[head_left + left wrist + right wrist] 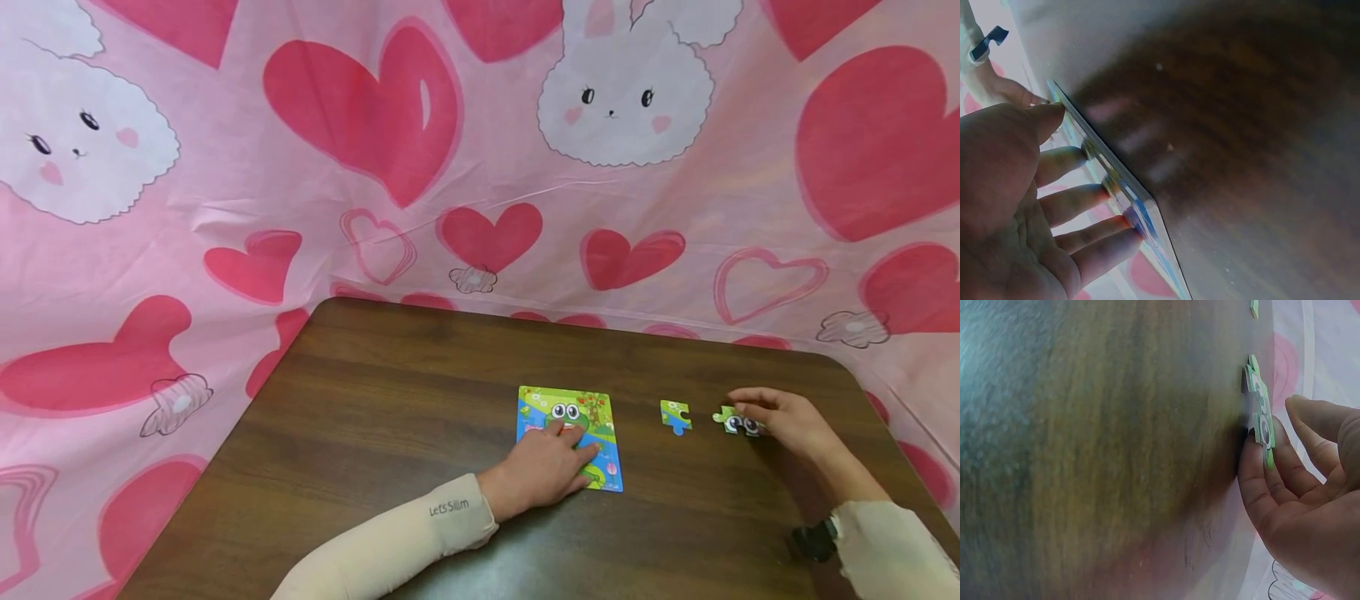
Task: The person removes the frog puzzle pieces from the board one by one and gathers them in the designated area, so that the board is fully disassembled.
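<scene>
My left hand [543, 467] rests with spread fingers on a flat picture board [611, 457] printed with a big-eyed green frog. In the left wrist view the thumb [1050, 115] lies at the board's edge and the other fingertips sit on its top face. Over to the right, my right hand [787, 423] has curled fingers at a green-edged jigsaw puzzle piece [731, 422] printed with cartoon eyes. The right wrist view shows the fingers at one end of that puzzle piece [1264, 425], the thumb apart from it. Part of the frog lies hidden under my left hand.
Between the board and my right hand lies another jigsaw piece [675, 415] in green and blue. The dark wooden table [360, 417] ends at a pink cloth [510, 158] with hearts and rabbits. A dark band [816, 540] is around the right wrist.
</scene>
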